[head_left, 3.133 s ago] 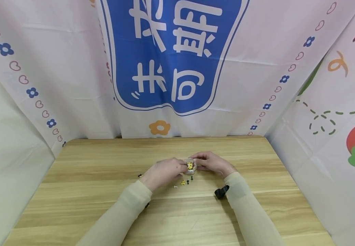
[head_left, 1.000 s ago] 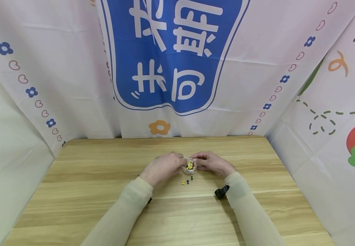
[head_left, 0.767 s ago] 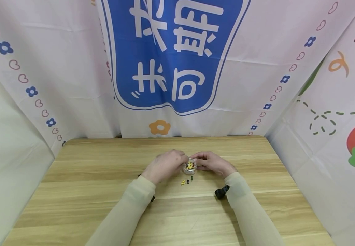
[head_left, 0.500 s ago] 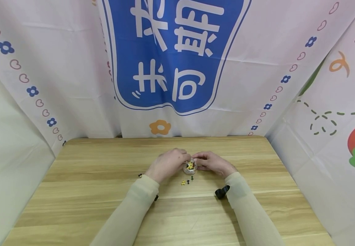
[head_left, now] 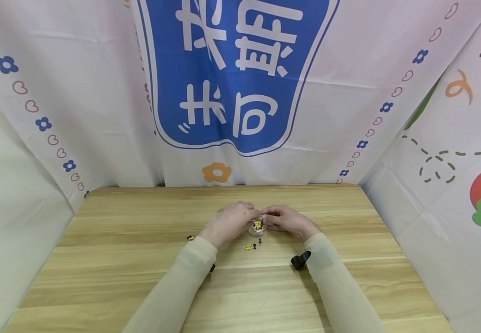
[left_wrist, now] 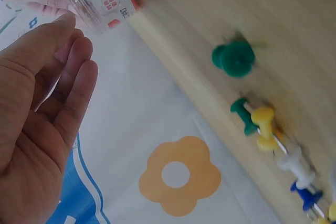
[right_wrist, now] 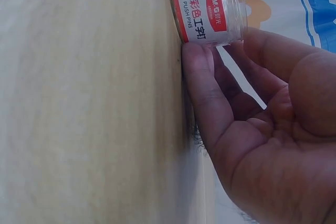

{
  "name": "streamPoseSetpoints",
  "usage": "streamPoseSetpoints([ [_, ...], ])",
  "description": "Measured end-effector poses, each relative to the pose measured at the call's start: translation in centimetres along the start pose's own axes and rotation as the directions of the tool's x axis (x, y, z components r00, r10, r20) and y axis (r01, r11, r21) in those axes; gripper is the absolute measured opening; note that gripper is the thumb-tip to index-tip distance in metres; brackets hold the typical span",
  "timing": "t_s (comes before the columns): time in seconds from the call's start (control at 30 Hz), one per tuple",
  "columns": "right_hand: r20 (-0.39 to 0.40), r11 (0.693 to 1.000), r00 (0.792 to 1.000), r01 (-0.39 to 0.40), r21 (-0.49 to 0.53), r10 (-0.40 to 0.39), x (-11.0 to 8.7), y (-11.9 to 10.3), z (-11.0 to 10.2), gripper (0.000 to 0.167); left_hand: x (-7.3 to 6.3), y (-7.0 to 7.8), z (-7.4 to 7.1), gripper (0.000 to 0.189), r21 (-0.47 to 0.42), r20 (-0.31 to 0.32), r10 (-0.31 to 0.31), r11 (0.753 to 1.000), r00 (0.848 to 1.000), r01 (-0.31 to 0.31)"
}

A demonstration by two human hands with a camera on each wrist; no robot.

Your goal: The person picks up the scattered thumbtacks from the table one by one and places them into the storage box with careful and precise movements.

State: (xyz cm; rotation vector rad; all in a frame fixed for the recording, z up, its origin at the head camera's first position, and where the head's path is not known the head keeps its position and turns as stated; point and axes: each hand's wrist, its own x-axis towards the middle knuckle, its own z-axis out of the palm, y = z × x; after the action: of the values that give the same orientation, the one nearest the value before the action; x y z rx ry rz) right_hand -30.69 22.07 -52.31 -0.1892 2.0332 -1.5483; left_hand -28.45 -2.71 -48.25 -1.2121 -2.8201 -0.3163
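A small clear jar [head_left: 257, 231] labelled PUSH PINS stands on the table, holding several coloured push pins, mostly yellow. My right hand [head_left: 287, 220] grips its right side, with fingertips on the wall in the right wrist view. Over the jar's mouth, from the left, comes my left hand [head_left: 230, 223]. Its thumb and index fingertips meet close to the rim in the left wrist view; I cannot tell whether a pin is between them. In front of the jar lie a yellow push pin [head_left: 248, 247], a dark one [head_left: 255, 246] and a green one [head_left: 260, 241].
More push pins [head_left: 190, 237] lie left of my left hand on the wooden table [head_left: 120, 259]. A printed cloth [head_left: 328, 152] hangs along the table's back edge. A black wrist camera [head_left: 300, 260] sits beside the right sleeve.
The white push pin in front of the jar has gone from the table. My left hand has shifted right and over the jar's mouth, uncovering the pins at left. My right hand stays put.
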Motion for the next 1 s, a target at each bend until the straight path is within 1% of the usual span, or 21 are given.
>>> streamPoseSetpoints([
  [0.1, 0.005, 1.000, 1.000, 0.009, 0.005, -0.009, 0.0, 0.1, 0.0, 0.039, -0.5, 0.0, -0.2, 0.018, 0.006, 0.010, 0.011, 1.000, 1.000, -0.011],
  [0.3, 0.012, 1.000, 1.000, 0.018, 0.019, -0.018, 0.0, 0.1, -0.1, 0.038, -1.6, 0.4, -0.4, 0.007, 0.024, 0.024, 0.066, 0.997, 0.998, -0.067],
  [0.4, 0.009, 1.000, 1.000, 0.018, 0.015, -0.019, 0.0, 0.1, -0.1, 0.039, -2.1, 0.5, -0.3, 0.008, 0.030, 0.038, 0.091, 0.995, 0.995, -0.092],
  [0.6, -0.001, 1.000, 1.000, 0.012, 0.012, -0.012, -0.1, 0.1, -0.1, 0.039, -2.7, 0.9, 0.1, 0.017, 0.058, 0.105, 0.140, 0.988, 0.985, -0.146],
  [0.7, -0.002, 1.000, 1.000, 0.012, 0.015, -0.012, -0.1, 0.1, 0.0, 0.038, -2.9, 1.0, 0.4, 0.014, 0.100, 0.132, 0.166, 0.979, 0.977, -0.180],
  [0.87, 0.002, 1.000, 1.000, 0.014, 0.018, -0.014, 0.0, 0.2, 0.0, 0.038, -3.3, 1.0, 0.9, 0.014, 0.199, 0.148, 0.209, 0.951, 0.967, -0.236],
  [0.93, 0.004, 1.000, 1.000, 0.016, 0.020, -0.016, 0.0, 0.2, 0.0, 0.038, -3.3, 1.0, 1.1, 0.014, 0.220, 0.156, 0.220, 0.943, 0.963, -0.251],
  [1.0, 0.006, 1.000, 1.000, 0.018, 0.020, -0.018, 0.0, 0.2, 0.0, 0.038, -3.4, 1.0, 1.2, 0.012, 0.217, 0.167, 0.222, 0.942, 0.961, -0.255],
])
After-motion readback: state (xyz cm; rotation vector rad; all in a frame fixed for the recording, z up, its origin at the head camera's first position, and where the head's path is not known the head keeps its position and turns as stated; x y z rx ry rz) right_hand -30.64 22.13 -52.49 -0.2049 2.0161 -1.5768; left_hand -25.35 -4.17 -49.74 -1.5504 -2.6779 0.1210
